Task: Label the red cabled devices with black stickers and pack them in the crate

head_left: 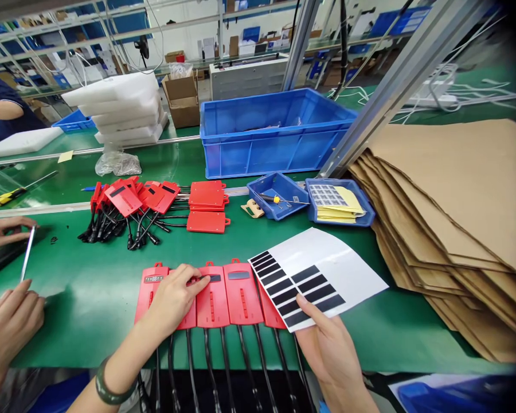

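At near edge of green worktop (pixel 90 298), L hand (pixel 174 298) lies on a row of red units (pixel 241 295), fingers relaxed & flat, index tip on a black window strip, gripping nothing. R hand (pixel 331 344) pinches sticker sheet (pixel 327 264) at its lower edge, sheet overlapping the row's right end. Black cables (pixel 223 367) trail toward viewer. Further back: heap of red units w/ leads (pixel 124 201), small blue trays (pixel 279 192), big blue crate (pixel 275 132).

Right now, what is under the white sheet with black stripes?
Under the sheet, one red unit pokes out at its left edge, on the green table. The unit's top is covered. The right hand holds the sheet.
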The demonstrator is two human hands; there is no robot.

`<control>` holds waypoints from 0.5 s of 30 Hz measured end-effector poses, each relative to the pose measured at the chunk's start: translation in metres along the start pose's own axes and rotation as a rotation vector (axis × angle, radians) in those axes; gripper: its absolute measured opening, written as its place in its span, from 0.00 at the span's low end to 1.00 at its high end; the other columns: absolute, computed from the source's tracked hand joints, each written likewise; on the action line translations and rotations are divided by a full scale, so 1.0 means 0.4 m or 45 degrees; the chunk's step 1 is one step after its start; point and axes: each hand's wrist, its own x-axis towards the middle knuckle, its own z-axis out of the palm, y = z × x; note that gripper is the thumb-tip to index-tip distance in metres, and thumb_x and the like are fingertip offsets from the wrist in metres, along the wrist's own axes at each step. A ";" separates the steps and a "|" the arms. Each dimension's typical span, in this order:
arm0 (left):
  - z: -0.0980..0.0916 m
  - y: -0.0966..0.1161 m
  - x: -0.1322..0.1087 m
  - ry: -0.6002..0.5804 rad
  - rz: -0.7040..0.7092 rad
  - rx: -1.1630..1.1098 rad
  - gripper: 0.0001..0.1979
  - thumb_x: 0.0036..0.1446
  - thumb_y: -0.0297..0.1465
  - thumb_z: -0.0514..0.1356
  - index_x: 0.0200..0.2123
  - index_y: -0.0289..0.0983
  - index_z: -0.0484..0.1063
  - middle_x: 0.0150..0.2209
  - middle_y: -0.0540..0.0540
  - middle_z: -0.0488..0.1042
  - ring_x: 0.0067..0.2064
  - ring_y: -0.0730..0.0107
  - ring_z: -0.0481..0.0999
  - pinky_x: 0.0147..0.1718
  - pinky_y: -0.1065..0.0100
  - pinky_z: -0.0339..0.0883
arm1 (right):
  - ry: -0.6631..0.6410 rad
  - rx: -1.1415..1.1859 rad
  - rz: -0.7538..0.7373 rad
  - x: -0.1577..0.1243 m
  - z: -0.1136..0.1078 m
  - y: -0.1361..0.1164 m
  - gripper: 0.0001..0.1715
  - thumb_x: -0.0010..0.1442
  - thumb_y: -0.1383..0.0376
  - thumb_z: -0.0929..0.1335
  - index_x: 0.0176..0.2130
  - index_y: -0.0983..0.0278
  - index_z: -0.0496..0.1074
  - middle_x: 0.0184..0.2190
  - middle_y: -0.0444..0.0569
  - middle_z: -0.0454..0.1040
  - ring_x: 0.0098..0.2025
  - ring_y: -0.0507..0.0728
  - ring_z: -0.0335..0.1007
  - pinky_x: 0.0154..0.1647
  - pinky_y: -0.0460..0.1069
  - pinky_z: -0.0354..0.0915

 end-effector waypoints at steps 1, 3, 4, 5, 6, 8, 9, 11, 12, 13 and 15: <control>0.001 0.004 -0.001 -0.001 0.008 0.050 0.14 0.66 0.23 0.49 0.44 0.36 0.75 0.37 0.44 0.74 0.37 0.67 0.71 0.29 0.70 0.70 | -0.013 -0.002 0.004 0.000 0.000 0.001 0.49 0.41 0.64 0.79 0.60 0.50 0.64 0.61 0.43 0.66 0.61 0.62 0.64 0.70 0.60 0.48; 0.004 0.012 -0.006 -0.006 0.021 0.128 0.14 0.67 0.24 0.48 0.45 0.34 0.74 0.37 0.44 0.74 0.36 0.67 0.71 0.29 0.69 0.69 | -0.042 -0.008 0.012 0.001 -0.002 0.001 0.49 0.42 0.63 0.79 0.61 0.49 0.64 0.61 0.42 0.66 0.62 0.62 0.63 0.70 0.60 0.48; 0.005 0.016 -0.009 -0.015 0.035 0.163 0.14 0.67 0.24 0.48 0.45 0.33 0.73 0.36 0.44 0.74 0.35 0.67 0.71 0.29 0.69 0.70 | -0.053 -0.010 0.013 0.002 -0.003 0.000 0.49 0.43 0.63 0.79 0.61 0.48 0.64 0.62 0.42 0.66 0.62 0.62 0.63 0.70 0.60 0.48; 0.005 0.019 -0.012 -0.029 0.052 0.200 0.14 0.67 0.24 0.47 0.46 0.31 0.72 0.35 0.43 0.74 0.35 0.67 0.71 0.30 0.68 0.70 | -0.058 -0.013 0.013 0.001 -0.005 -0.001 0.49 0.43 0.63 0.79 0.61 0.48 0.64 0.62 0.42 0.66 0.62 0.62 0.63 0.70 0.60 0.48; 0.003 0.023 -0.015 -0.053 0.068 0.236 0.15 0.67 0.23 0.46 0.46 0.30 0.72 0.35 0.43 0.75 0.35 0.66 0.72 0.30 0.68 0.71 | -0.060 -0.015 0.014 0.000 -0.006 -0.003 0.48 0.43 0.62 0.79 0.60 0.49 0.64 0.62 0.43 0.66 0.62 0.62 0.63 0.70 0.61 0.49; -0.007 0.031 -0.015 -0.115 0.078 0.293 0.16 0.66 0.21 0.45 0.48 0.28 0.71 0.37 0.42 0.76 0.37 0.64 0.74 0.33 0.66 0.74 | -0.078 -0.031 0.030 -0.008 -0.006 -0.007 0.44 0.45 0.61 0.78 0.59 0.50 0.66 0.61 0.45 0.67 0.62 0.63 0.62 0.68 0.61 0.52; -0.014 0.038 -0.012 -0.134 0.068 0.309 0.17 0.65 0.19 0.45 0.49 0.29 0.71 0.39 0.42 0.77 0.39 0.63 0.75 0.35 0.65 0.74 | -0.099 -0.043 0.037 -0.014 -0.005 -0.007 0.43 0.46 0.60 0.78 0.59 0.51 0.66 0.61 0.46 0.67 0.62 0.63 0.62 0.67 0.62 0.54; -0.033 0.062 0.006 -0.106 0.022 0.285 0.19 0.62 0.17 0.46 0.50 0.31 0.71 0.42 0.42 0.78 0.43 0.59 0.75 0.38 0.62 0.75 | -0.161 -0.081 0.045 -0.032 -0.002 -0.004 0.40 0.48 0.59 0.77 0.59 0.51 0.66 0.60 0.48 0.68 0.62 0.64 0.63 0.64 0.62 0.61; -0.044 0.079 0.020 -0.058 -0.001 0.215 0.19 0.62 0.18 0.47 0.51 0.32 0.70 0.44 0.42 0.77 0.44 0.59 0.75 0.39 0.61 0.75 | -0.187 -0.107 0.037 -0.043 0.000 0.000 0.40 0.49 0.58 0.77 0.59 0.51 0.66 0.59 0.48 0.69 0.61 0.64 0.63 0.62 0.62 0.62; -0.054 0.099 0.037 0.016 -0.014 0.104 0.18 0.63 0.19 0.49 0.52 0.32 0.70 0.45 0.41 0.77 0.44 0.60 0.75 0.39 0.61 0.75 | -0.215 -0.142 0.020 -0.053 0.002 0.006 0.39 0.49 0.57 0.77 0.59 0.51 0.67 0.59 0.48 0.69 0.61 0.64 0.64 0.62 0.61 0.63; -0.072 0.143 0.074 0.182 0.021 -0.182 0.16 0.64 0.22 0.54 0.54 0.33 0.68 0.45 0.41 0.76 0.43 0.64 0.75 0.39 0.65 0.74 | -0.302 -0.266 -0.042 -0.073 0.001 0.021 0.36 0.51 0.55 0.76 0.58 0.52 0.68 0.58 0.49 0.70 0.60 0.64 0.65 0.63 0.61 0.62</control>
